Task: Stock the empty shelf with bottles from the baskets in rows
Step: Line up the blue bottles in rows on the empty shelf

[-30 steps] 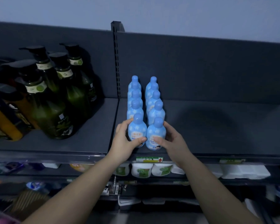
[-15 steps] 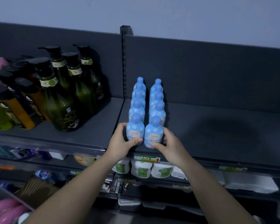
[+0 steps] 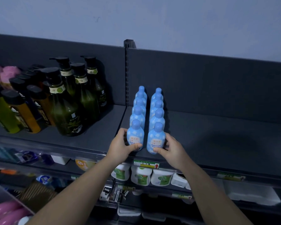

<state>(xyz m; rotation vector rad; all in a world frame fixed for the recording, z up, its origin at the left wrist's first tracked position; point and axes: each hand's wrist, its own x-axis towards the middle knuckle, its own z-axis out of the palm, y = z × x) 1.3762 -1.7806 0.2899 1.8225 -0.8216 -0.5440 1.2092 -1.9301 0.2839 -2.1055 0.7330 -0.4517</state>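
Two rows of small blue bottles run front to back on the dark shelf (image 3: 217,143), several in each row. My left hand (image 3: 120,146) grips the front bottle of the left row (image 3: 135,135), thumb across its lower front. My right hand (image 3: 172,150) grips the front bottle of the right row (image 3: 156,137) in the same way. Both front bottles stand upright near the shelf's front edge, with a narrow gap between the rows.
Tall dark green pump bottles (image 3: 68,111) and yellow and orange bottles (image 3: 15,114) fill the shelf section to the left. An upright post (image 3: 126,73) divides the sections. White tubs (image 3: 141,175) sit on the shelf below. A basket with pink bottles (image 3: 5,211) shows at bottom left.
My hands stay on the two front bottles. The view has shifted so the left shelf section and the basket show more.
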